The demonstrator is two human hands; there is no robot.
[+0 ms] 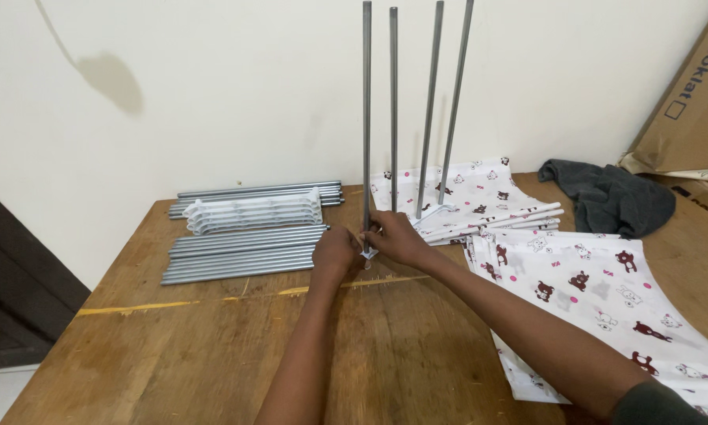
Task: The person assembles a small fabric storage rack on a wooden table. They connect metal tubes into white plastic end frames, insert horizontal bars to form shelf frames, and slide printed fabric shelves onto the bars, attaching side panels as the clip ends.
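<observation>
Your left hand (pixel 336 256) and right hand (pixel 396 236) meet at the middle of the frame, both closed around the foot of an upright grey metal rod (pixel 366 118). The grip of each hand is clamped there: your fingers wrap the rod's lower end where a small white plastic connector (pixel 369 253) shows between them, touching the bench (pixel 212 354). The rod runs straight up and out of the top of the frame.

Just behind your right hand three more upright rods (pixel 429 110) stand close together, their lower ends in a white plastic piece (pixel 437 211) lying on the patterned fabric. That white fabric with small bear prints (pixel 590 283) spreads from centre to the lower right of the frame, partly under your right forearm.

To the left of your hands lies a stack of grey metal tubes (pixel 244 256), with white plastic connectors (pixel 252 211) piled on more tubes behind it. A dark grey cloth (pixel 610 197) sits at the upper right, beside a cardboard box (pixel 685 102).
</observation>
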